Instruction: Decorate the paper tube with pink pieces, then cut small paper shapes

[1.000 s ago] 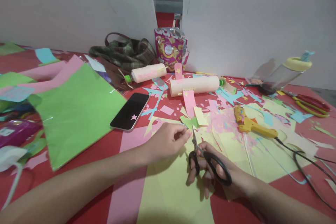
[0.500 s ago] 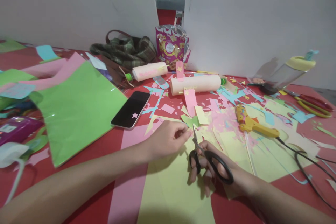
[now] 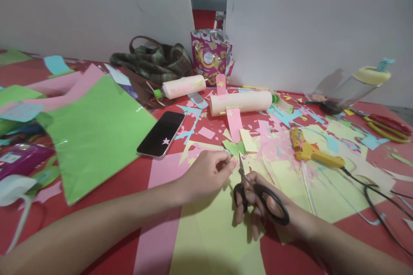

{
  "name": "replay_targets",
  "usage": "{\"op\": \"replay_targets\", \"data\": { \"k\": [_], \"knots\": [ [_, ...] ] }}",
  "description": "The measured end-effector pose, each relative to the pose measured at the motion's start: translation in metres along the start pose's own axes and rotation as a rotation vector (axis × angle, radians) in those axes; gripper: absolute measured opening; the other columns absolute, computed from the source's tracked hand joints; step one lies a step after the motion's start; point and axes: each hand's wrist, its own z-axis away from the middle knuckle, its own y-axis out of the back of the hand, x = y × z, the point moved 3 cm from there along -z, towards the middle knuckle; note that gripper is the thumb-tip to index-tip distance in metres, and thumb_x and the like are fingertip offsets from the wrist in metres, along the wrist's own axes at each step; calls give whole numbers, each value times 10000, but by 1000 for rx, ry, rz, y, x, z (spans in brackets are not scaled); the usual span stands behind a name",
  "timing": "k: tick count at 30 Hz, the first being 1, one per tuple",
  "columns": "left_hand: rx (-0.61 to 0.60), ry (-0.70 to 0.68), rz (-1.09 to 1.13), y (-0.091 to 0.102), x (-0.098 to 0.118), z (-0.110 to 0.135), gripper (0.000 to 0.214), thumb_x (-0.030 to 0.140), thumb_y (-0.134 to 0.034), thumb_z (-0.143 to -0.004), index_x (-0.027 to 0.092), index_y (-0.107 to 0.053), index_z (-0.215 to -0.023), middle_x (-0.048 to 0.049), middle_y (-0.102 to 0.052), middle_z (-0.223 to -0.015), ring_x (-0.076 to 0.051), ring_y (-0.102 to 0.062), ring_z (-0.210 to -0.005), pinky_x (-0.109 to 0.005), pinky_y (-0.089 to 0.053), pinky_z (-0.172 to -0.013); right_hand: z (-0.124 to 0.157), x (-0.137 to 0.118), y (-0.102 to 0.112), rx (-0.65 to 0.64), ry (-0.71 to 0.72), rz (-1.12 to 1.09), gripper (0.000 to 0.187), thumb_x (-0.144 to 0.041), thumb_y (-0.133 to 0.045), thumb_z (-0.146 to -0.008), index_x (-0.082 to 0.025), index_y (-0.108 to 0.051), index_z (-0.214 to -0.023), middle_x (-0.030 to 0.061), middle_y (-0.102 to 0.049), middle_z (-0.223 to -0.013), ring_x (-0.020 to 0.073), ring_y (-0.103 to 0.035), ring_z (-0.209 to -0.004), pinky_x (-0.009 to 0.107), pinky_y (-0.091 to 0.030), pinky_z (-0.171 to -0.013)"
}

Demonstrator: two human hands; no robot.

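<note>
Black-handled scissors (image 3: 276, 208) sit in my right hand (image 3: 258, 200), with fingers through the loops and the narrow blades pointing away from me, close together. Beside the blade tips, my left hand (image 3: 209, 174) is closed in a pinch; whatever it holds is too small to make out. Under both hands lie pale yellow sheets (image 3: 222, 232) over a pink sheet (image 3: 158, 223). Just beyond the blades rest a green paper scrap (image 3: 232, 148) and a yellow paper piece (image 3: 248, 141). A paper-wrapped bottle (image 3: 241, 103) with pink strips lies farther back.
A phone (image 3: 161, 135) bearing a small pink star (image 3: 165, 141) lies left, near large green sheets (image 3: 100, 137). At right are a yellow glue gun (image 3: 318, 157) with its cord, red-and-yellow-handled pliers (image 3: 389, 128) and a clear cup (image 3: 358, 90). A second wrapped bottle (image 3: 185, 87) and snack bag (image 3: 211, 56) stand behind.
The scissors and my right hand have shifted very slightly right and toward me. My left hand keeps its pinch, almost in place. The view itself has moved a touch.
</note>
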Motion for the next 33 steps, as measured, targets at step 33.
{"op": "replay_targets", "data": {
  "k": [33],
  "knots": [
    [-51, 42, 144, -2, -3, -2, 332, 350, -345, -805, 158, -340, -534, 53, -325, -502, -63, -331, -468, -196, -278, -463, 1, -1, -1, -9, 9, -8, 361, -461, -541, -710, -208, -364, -897, 14, -458, -857, 83, -553, -593, 179, -429, -451]
  ]
}}
